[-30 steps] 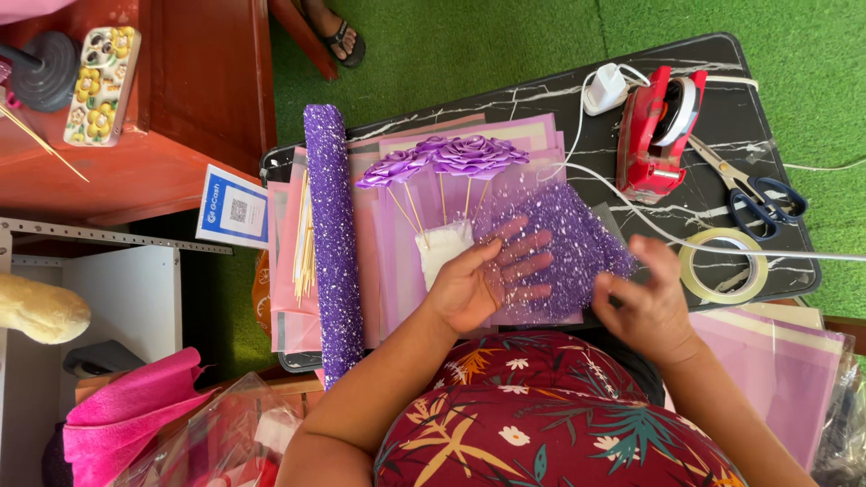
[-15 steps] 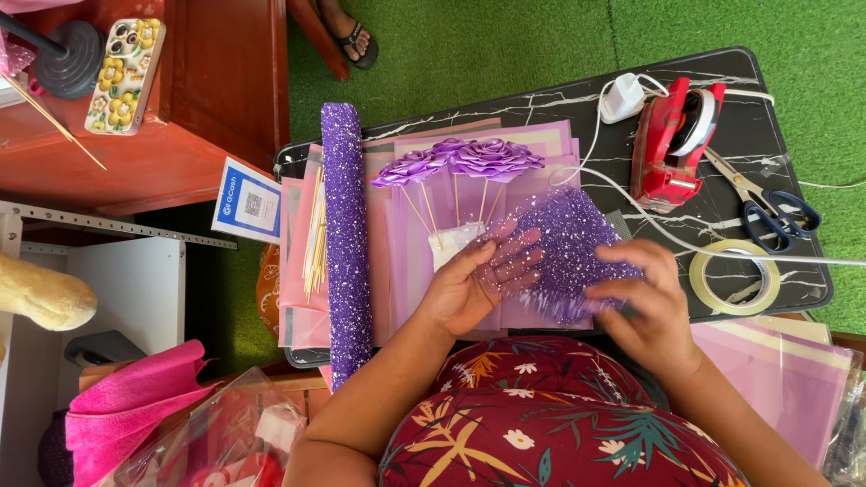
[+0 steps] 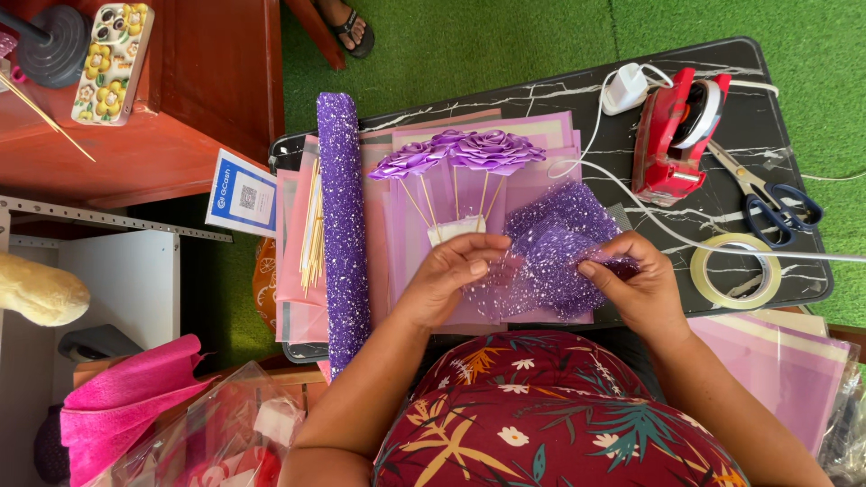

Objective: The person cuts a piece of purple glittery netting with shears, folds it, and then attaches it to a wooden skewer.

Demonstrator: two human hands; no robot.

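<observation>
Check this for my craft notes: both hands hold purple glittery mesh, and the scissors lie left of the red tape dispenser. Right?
Not quite. The head view shows the scissors right of the red tape dispenser. Both hands, left and right, do hold the purple glittery mesh.

Purple roses (image 3: pixel 469 151) block ahead; glitter roll (image 3: pixel 341 225) left; tape dispenser (image 3: pixel 677 135) right.

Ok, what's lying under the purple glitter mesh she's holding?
Under the purple glitter mesh, held by the left hand and right hand, lie stacked pink and lilac paper sheets. The mesh hides what else they carry.
</observation>
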